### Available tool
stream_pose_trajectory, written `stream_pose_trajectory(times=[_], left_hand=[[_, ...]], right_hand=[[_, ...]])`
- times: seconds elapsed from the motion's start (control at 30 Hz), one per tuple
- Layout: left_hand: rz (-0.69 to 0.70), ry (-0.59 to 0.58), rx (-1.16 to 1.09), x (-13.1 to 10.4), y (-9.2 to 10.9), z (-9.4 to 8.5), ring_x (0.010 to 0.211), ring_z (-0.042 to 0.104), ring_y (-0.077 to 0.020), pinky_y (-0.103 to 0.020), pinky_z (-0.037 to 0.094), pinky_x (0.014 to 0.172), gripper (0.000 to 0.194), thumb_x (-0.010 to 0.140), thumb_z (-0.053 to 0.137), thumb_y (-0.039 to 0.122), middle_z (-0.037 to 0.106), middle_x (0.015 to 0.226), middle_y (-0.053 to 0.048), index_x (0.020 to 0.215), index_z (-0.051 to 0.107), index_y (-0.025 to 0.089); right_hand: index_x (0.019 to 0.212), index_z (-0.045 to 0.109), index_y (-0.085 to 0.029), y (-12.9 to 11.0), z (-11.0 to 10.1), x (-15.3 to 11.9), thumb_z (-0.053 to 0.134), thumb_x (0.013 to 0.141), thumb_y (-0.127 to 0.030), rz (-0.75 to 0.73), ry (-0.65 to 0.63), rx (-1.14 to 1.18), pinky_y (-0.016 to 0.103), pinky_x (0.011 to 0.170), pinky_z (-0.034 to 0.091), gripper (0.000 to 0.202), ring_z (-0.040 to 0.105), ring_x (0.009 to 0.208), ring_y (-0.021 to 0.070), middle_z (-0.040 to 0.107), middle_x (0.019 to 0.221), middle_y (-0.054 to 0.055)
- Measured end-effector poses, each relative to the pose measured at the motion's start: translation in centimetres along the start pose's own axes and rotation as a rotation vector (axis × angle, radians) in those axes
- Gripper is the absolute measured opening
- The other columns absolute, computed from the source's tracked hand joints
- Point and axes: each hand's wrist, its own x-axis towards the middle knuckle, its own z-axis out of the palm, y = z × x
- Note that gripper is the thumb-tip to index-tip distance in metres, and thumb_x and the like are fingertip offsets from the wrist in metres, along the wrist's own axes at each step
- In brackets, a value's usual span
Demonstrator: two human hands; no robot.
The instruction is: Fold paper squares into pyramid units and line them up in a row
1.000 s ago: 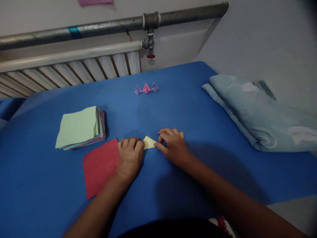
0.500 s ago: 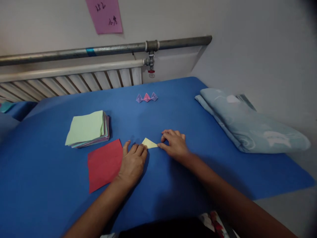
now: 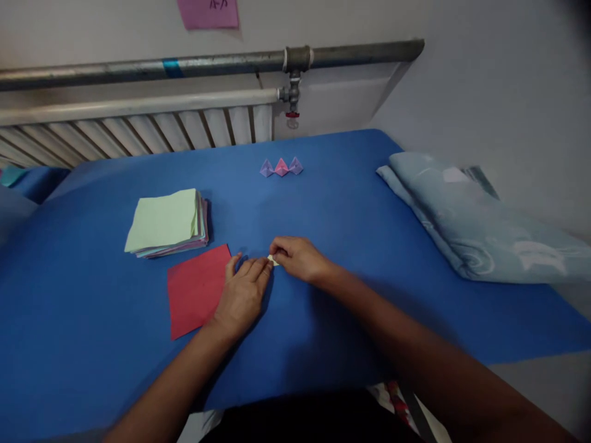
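Presses left hand (image 3: 242, 295) on yellow paper (image 3: 273, 261), in from front edge of blue top (image 3: 341, 203), fingers together save the outermost; now brings right hand (image 3: 296, 256) across from paper's right tip, covering most, likely mid-fold (fingers curled; pinching or not, cannot tell). Beyond back edge, shows cut-off, illegible handwriting on pink note (image 3: 209, 15).

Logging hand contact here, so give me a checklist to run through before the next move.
Left hand at the yellow paper: ok, fingertips at its left side.
Right hand at the yellow paper: ok, fingers over it.
Yellow paper's folds aligned: cannot tell, hands hide most of it.
Red sheet uncovered: not ok, left hand overlaps its right edge in view.
Paper stack squared: not ok, edges uneven.
Three folded pieces apart from both hands: ok.
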Motion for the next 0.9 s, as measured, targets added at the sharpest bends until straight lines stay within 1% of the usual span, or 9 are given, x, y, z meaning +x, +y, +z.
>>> stream_pose_trajectory(times=[0.1,0.2,0.37,0.47,0.67,0.77,0.9], left_hand=[[-0.023,-0.011,-0.011,-0.6,-0.4,-0.2,0.105,0.06,-0.0269,-0.054,0.033,0.1,0.038,0.092,0.037,0.007,0.067,0.117,-0.013,0.122,0.059,0.012],[-0.033,-0.011,-0.008,-1.0,-0.5,-0.3,0.106,0.06,-0.0275,-0.054,0.032,0.1,0.038,0.092,0.038,0.008,0.067,0.118,-0.014,0.123,0.059,0.011],[-0.072,-0.017,0.014,-1.1,-0.2,-0.4,0.107,0.059,-0.0281,-0.054,0.032,0.1,0.04,0.092,0.036,0.009,0.066,0.12,-0.015,0.124,0.059,0.012],[-0.08,-0.029,0.03,-1.1,0.0,-0.5,0.106,0.059,-0.0294,-0.055,0.032,0.1,0.04,0.091,0.037,0.009,0.066,0.121,-0.015,0.124,0.06,0.012],[-0.079,-0.091,0.055,-1.0,0.2,-0.9,0.107,0.058,-0.0324,-0.057,0.032,0.098,0.042,0.089,0.036,0.007,0.065,0.123,-0.016,0.124,0.06,0.009],[-0.078,-0.103,0.064,-0.9,0.2,-1.1,0.106,0.059,-0.0324,-0.057,0.032,0.097,0.043,0.089,0.035,0.007,0.065,0.122,-0.016,0.123,0.061,0.01],[-0.084,-0.097,0.076,-1.0,0.2,-1.0,0.106,0.058,-0.0317,-0.056,0.033,0.097,0.043,0.089,0.035,0.007,0.066,0.122,-0.015,0.123,0.06,0.01]], right_hand=[[0.073,0.058,-0.018,-0.1,0.0,0.0,0.057,0.075,-0.004,0.055,-0.014,0.046,0.021,0.061,0.036,0.014,0.047,0.062,0.0091,0.053,0.065,-0.005],[0.074,0.057,-0.018,0.1,0.2,0.0,0.058,0.072,-0.004,0.081,-0.014,0.09,0.021,0.06,0.037,0.015,0.047,0.062,0.0085,0.052,0.065,-0.005],[0.076,0.057,-0.018,0.4,0.3,-0.1,0.059,0.071,-0.004,0.08,-0.001,0.091,0.021,0.062,0.039,0.015,0.049,0.063,0.0082,0.053,0.072,-0.004],[0.079,0.057,-0.019,0.6,0.3,-0.2,0.061,0.073,-0.007,0.065,0.0,0.068,0.022,0.064,0.04,0.014,0.05,0.066,0.0089,0.055,0.076,-0.003],[0.08,0.058,-0.019,0.9,0.5,-0.1,0.061,0.073,-0.011,0.031,0.005,-0.011,0.023,0.066,0.039,0.011,0.05,0.069,0.01,0.055,0.079,-0.002],[0.08,0.059,-0.018,0.6,0.1,0.2,0.061,0.074,-0.01,0.028,-0.039,-0.036,0.023,0.067,0.039,0.011,0.05,0.069,0.01,0.054,0.08,-0.002],[0.077,0.061,-0.017,-0.4,-0.6,0.5,0.06,0.073,-0.004,0.06,-0.114,-0.077,0.021,0.065,0.038,0.013,0.05,0.068,0.0097,0.054,0.077,-0.002]])
